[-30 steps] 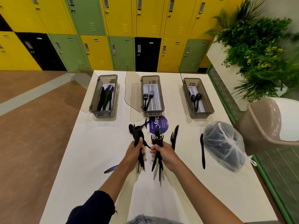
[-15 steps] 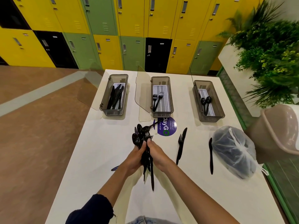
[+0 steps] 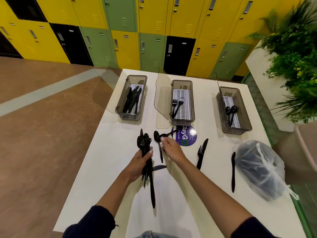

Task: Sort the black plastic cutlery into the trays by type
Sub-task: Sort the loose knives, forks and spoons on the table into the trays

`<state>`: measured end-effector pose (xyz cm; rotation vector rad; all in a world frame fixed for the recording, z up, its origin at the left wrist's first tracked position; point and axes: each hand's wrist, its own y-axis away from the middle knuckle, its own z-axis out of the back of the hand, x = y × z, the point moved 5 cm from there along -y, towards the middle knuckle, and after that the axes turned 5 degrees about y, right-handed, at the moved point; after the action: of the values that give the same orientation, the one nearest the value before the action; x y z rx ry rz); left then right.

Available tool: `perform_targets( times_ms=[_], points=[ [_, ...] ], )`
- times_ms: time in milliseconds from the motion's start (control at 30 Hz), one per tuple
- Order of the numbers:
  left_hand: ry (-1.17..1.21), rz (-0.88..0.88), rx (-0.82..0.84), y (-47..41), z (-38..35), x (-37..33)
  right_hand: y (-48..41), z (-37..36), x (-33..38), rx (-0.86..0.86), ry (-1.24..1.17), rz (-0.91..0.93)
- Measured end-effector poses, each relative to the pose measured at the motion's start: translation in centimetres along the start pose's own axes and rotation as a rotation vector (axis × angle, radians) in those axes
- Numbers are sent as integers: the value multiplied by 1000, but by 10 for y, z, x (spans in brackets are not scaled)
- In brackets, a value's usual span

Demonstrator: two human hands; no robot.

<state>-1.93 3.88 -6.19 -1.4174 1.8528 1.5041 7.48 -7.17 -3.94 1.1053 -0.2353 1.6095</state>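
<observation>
Moved: the two hands, pressed together on one bundle half a second ago, have parted. The bundle of cutlery (image 3: 145, 148) is now in the left hand (image 3: 139, 164) alone, and the right hand (image 3: 171, 149) has swung out towards the sticker (image 3: 187, 137).
Surroundings: a white table (image 3: 103, 160) stands before yellow, green and black lockers (image 3: 154, 23). Plants (image 3: 295, 57) rise at the right, and a knotted plastic bag (image 3: 259, 169) lies on the table's right side.
In the way: a fork (image 3: 199, 156) and knife (image 3: 205, 143) lie overlapping right of the sticker. A lone knife (image 3: 233, 170) lies just beside the bag, and another knife (image 3: 159, 167) lies near the left hand. One spoon (image 3: 167, 134) rests with its handle across the sticker.
Trays: three sit in a row at the far edge, their clear lids raised. The left tray (image 3: 127, 115) holds several knives (image 3: 132, 98), the middle tray (image 3: 181, 121) two forks (image 3: 177, 103), and the right tray (image 3: 236, 130) two spoons (image 3: 230, 112).
Left hand: fist wrapped round the bundle's handles, spoon bowls and fork tines sticking up, handle ends hanging below the palm.
Right hand: stretched forward, fingertips (image 3: 162, 139) at the bowl of a loose spoon (image 3: 157, 137). Blur hides whether it grasps it.
</observation>
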Motion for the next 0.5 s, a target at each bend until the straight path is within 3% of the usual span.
perform_targets(
  times_ms=[67, 233, 400, 500],
  points=[
    [-25, -15, -68, -3, 11, -2, -22, 12, -4, -102, 277, 112],
    [3, -73, -170, -1, 25, -15, -59, 21, -13, -136, 763, 249],
    [-27, -120, -188, 5, 33, -26, -59, 16, -18, -194, 873, 232],
    [18, -145, -230, 7, 36, -30, -45, 12, -19, -191, 741, 208]
  ],
)
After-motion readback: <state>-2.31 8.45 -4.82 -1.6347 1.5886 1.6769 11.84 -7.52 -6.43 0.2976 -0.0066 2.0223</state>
